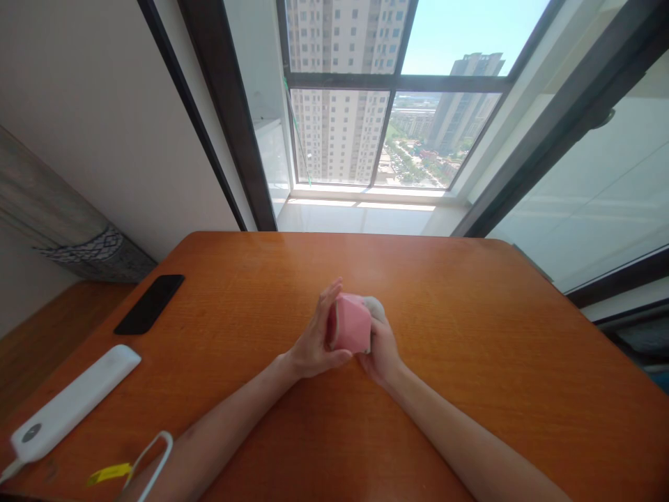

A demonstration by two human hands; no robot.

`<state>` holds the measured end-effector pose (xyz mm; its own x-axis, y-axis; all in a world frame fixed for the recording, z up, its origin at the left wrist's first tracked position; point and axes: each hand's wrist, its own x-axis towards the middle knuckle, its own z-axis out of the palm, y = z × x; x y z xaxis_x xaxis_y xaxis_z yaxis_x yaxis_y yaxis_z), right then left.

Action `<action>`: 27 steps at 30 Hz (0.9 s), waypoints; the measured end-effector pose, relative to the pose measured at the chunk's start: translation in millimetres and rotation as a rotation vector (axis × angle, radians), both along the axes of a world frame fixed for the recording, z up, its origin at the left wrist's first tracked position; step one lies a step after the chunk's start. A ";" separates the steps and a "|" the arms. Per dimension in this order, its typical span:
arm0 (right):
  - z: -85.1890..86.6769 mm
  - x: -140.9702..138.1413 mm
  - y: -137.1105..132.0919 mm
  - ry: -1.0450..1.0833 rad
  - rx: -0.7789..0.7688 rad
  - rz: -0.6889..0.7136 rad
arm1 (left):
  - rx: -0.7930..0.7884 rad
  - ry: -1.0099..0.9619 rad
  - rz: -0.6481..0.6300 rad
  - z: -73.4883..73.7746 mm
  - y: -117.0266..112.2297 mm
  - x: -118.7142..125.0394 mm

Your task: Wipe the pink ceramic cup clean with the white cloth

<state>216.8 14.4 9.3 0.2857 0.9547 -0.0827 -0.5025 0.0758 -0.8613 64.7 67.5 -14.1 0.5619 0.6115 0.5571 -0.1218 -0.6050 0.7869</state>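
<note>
A small pink block-like object (353, 325) is held between my two hands above the middle of the table. Its exact kind does not show. My left hand (315, 341) cups it from the left, fingers pointing up along its side and thumb at its lower edge. From the right, my right hand (383, 348) has its fingers closed around it. A rounded whitish-grey piece (374, 307) sticks out by the right fingers. Whether that piece belongs to the pink object I cannot tell.
The brown wooden table (470, 314) ends at a window (391, 84). To the left lie a black phone (150, 305) and a white power strip (76, 401). A white cable (159, 453) with a yellow tag (109, 474) passes by my left forearm.
</note>
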 end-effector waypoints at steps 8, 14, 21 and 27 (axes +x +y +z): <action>-0.4 5.5 -2.0 -0.236 0.096 0.042 | -0.014 -0.042 0.053 1.7 1.0 1.6; -3.2 10.0 -12.3 -0.585 0.282 0.054 | -0.285 -0.158 -0.100 -2.4 -0.1 -4.1; -1.0 2.4 3.0 0.113 -0.058 0.127 | -0.141 -0.055 -0.038 -1.7 2.7 -2.0; 0.1 7.4 7.8 0.257 -0.120 0.171 | 0.124 0.018 0.065 2.3 5.6 3.2</action>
<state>224.2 22.2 9.4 0.0770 0.9661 -0.2463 -0.7008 -0.1233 -0.7026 67.9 73.0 -11.8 0.5341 0.5741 0.6206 -0.0659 -0.7036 0.7075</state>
